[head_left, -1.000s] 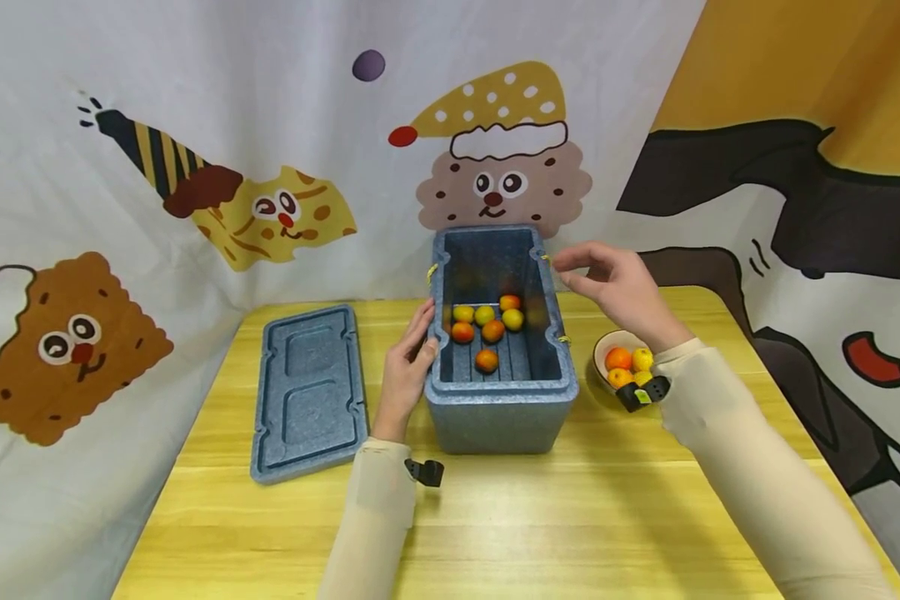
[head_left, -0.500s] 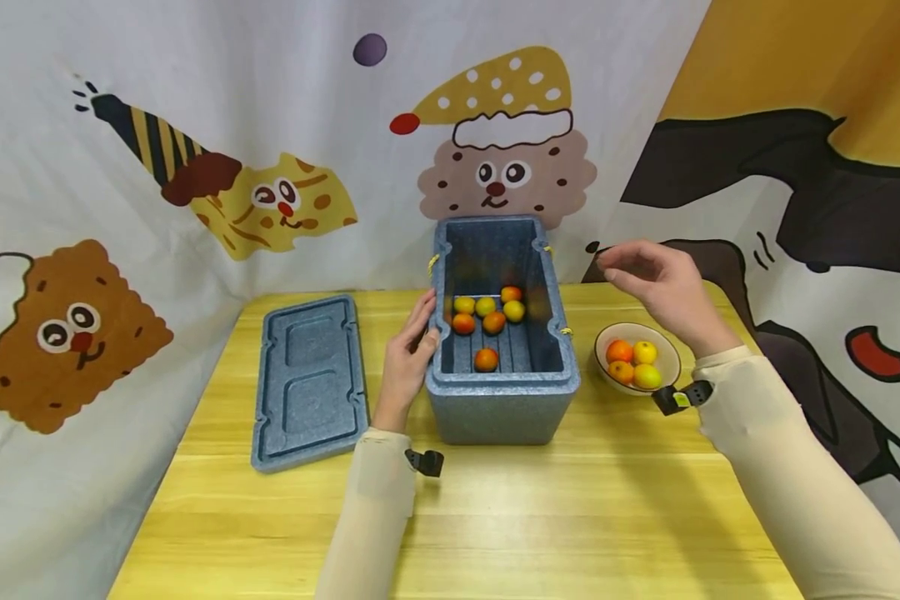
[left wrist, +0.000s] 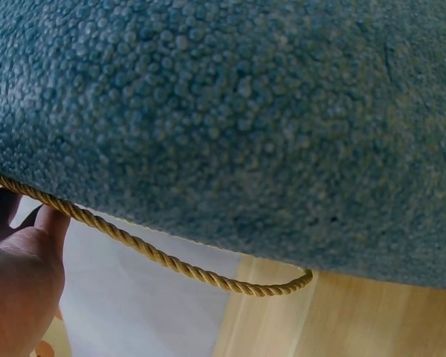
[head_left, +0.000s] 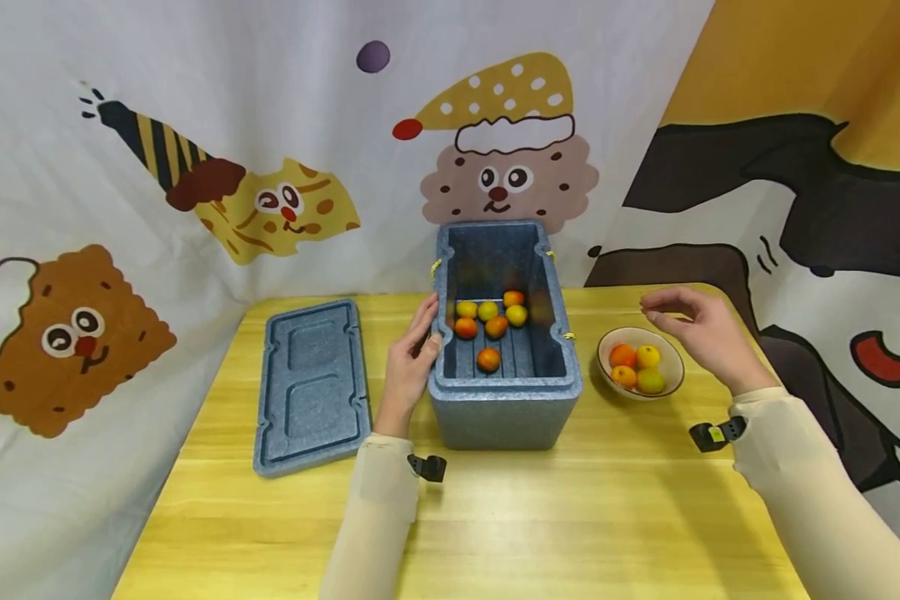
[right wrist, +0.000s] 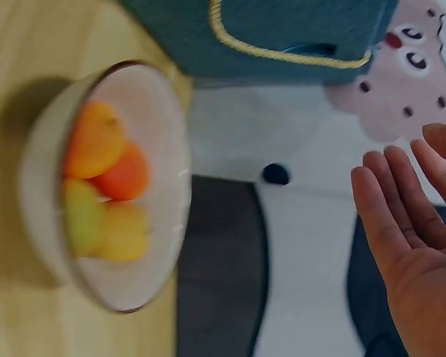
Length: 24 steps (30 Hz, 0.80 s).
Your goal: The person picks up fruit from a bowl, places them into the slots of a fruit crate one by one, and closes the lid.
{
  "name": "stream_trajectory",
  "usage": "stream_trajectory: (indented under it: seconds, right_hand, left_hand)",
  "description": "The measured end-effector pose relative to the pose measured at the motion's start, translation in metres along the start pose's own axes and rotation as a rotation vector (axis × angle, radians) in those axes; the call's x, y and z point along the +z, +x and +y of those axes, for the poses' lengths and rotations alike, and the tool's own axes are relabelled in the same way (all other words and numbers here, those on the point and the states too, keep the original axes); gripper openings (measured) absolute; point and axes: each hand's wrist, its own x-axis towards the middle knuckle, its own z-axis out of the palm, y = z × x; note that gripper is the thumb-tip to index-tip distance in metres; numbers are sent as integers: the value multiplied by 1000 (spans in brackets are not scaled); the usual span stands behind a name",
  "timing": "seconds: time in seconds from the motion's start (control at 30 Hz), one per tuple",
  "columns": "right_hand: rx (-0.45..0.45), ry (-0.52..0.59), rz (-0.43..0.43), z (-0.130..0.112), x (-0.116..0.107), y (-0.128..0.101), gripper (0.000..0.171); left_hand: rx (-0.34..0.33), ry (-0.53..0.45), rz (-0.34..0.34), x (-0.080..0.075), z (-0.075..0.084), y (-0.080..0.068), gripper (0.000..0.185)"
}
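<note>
Table: a yellow wooden table (head_left: 540, 517) carries everything; its nearest part is bare wood between the two sleeved forearms.
Left hand: the left hand (head_left: 408, 362) lies flat against the left outer wall of the foam box, fingers straight and pointing away, thumb at the rim; it grips nothing.
Lid: the blue-grey foam lid (head_left: 311, 385) lies flat on the table, left of the left hand and apart from the box.
Foam box: the blue-grey foam box (head_left: 504, 407) stands open mid-table; a yellow rope handle (left wrist: 171, 260) hangs in a loop from its side.
Fruit in box: seven small orange and yellow fruits (head_left: 489, 332) rest on the ribbed floor, six clustered toward the far end, one nearer.
Bowl: a pale bowl (head_left: 667, 354) sits right of the box, apart from it, holding four fruits (head_left: 636, 367), orange and yellow.
Right hand: the right hand (head_left: 701, 333) hovers just above the bowl's far right rim, fingers loosely bent, palm empty, touching nothing.
Backdrop: a cartoon-printed curtain (head_left: 195, 167) hangs behind the table.
</note>
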Motion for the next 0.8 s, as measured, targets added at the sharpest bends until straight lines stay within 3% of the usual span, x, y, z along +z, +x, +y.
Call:
stream_trajectory:
  seconds: [0.2, 0.5, 0.8]
  right_hand:
    - [56, -52, -38, 32, 2, -14, 35]
    - [108, -125, -179, 63, 15, -26, 35]
    - [29, -251, -269, 82, 31, -26, 34]
  left_hand:
    - [-1, -3, 13, -1, -1, -2, 44]
    - [-12, 5, 8, -1, -1, -3, 44]
    - [0, -1, -3, 0, -1, -1, 43]
